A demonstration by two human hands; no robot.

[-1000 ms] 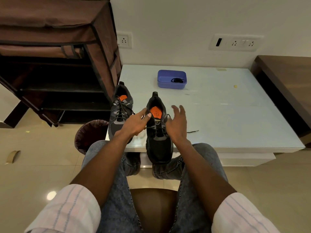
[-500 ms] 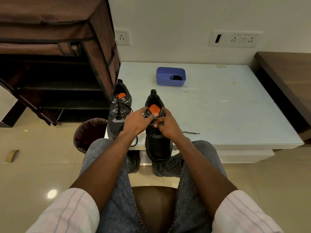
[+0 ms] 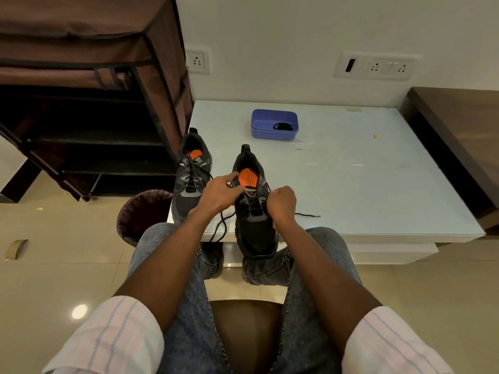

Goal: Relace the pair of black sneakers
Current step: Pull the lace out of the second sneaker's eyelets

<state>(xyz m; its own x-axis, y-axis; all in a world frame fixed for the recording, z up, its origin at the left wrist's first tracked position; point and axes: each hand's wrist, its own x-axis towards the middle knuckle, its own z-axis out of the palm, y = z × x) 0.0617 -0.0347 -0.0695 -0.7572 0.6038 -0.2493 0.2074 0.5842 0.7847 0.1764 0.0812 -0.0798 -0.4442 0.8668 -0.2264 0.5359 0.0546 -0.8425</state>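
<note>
While we are sitting at the near edge of the white surface [image 3: 351, 184], our left hand [image 3: 220, 193] is resting on the collar of the nearer sneaker [image 3: 253, 211], its fingers curled and pinching at the top of the tongue beside the orange insole, though we cannot tell whether a strand is caught between them. Our right hand [image 3: 280, 202] is clenching into a fist at the 3 o'clock side of that shoe's eyelets, gripping the black lace [image 3: 307, 215]; one free end is trailing out toward 3 o'clock across the surface, and a loop is hanging off the front edge at about 7 o'clock from the shoe. This sneaker is lying with its heel pointing to 12 o'clock and its toe overhanging the edge above our knees.

The second sneaker [image 3: 190, 179] is standing just beside it at 10 o'clock, laced, with its heel also pointing away from us. Farther back, at 12 o'clock, a blue plastic box [image 3: 274, 125] is sitting well apart from both shoes, holding something small and dark that we cannot make out. A brown fabric shoe rack [image 3: 89, 103] is standing at 10 o'clock beside the surface, and a dark waste bin [image 3: 140, 214] is sitting on the floor at 9 o'clock from our hands. A wooden desk [image 3: 459, 125] is adjoining the surface at 2 o'clock.
</note>
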